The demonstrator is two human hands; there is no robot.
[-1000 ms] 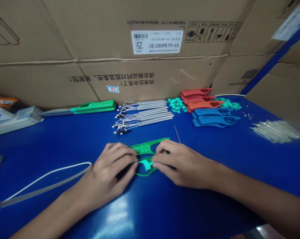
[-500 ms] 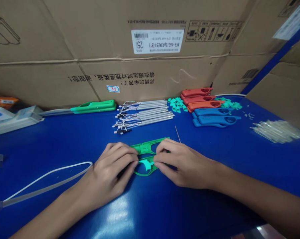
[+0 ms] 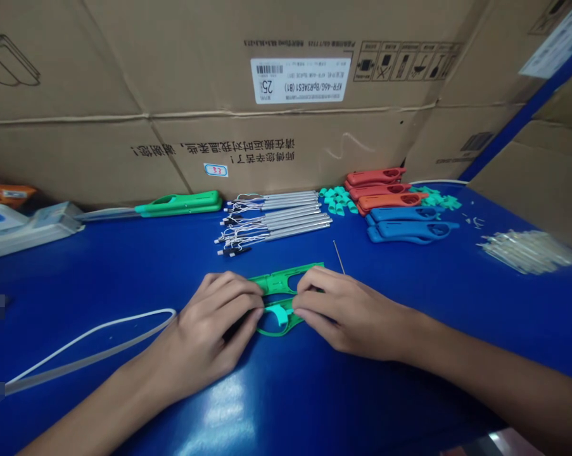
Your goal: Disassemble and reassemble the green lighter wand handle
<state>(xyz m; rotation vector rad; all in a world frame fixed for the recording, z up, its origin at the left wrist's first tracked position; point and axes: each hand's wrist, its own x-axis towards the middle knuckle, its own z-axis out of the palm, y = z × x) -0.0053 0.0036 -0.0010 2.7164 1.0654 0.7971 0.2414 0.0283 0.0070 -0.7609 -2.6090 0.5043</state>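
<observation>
Two green lighter casing halves lie on the blue table in front of me, hollow sides showing. My left hand is closed at the left end of the lower casing half, its thumb and fingertips pressed together on it. A teal trigger sits in that half, between my hands. My right hand pinches the same half farther right; its fingertips hide the exact spot. The upper casing half lies just behind, its right part covered by my right fingers. Beyond my right hand is a thin metal rod.
At the back are metal lighter tubes with wires, teal caps, red casings, blue casings and clear slim parts. Green lighters lie back left. A white cable loops at left. Cardboard walls the rear.
</observation>
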